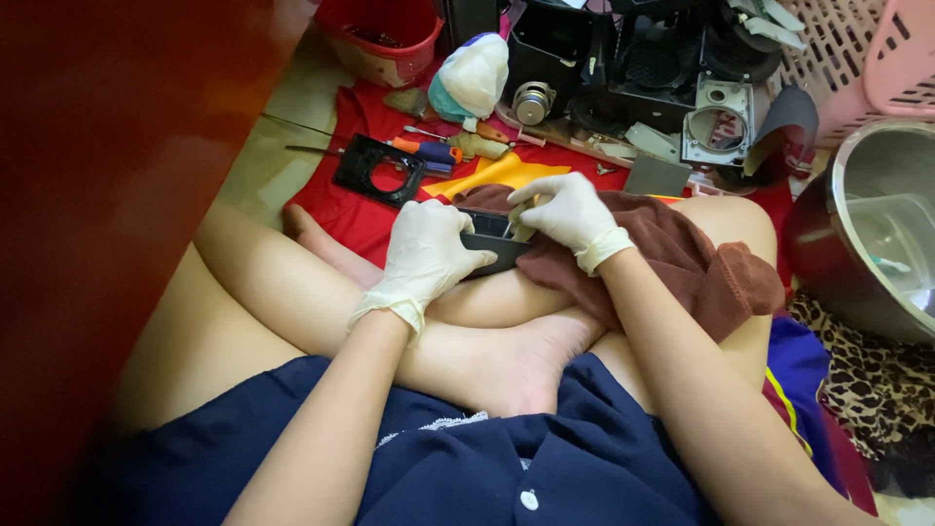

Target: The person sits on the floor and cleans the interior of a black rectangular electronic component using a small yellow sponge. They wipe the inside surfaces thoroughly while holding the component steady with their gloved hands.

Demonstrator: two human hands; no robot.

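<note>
Head view: the gloved left hand [426,255] grips a flat black plastic part [492,245], long axis running left to right between both hands. The gloved right hand [565,209] pinches a small tool onto its right end, over a brown towel [682,255].

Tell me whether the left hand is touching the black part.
Touching. The head view shows the gloved left hand wrapped over the black part, its fingers lying on the part's edge with no gap.

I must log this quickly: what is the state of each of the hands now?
Left hand: closed, gripping the dark flat plastic part.
Right hand: closed, fingers pinched on the same part, over the brown cloth.
</note>
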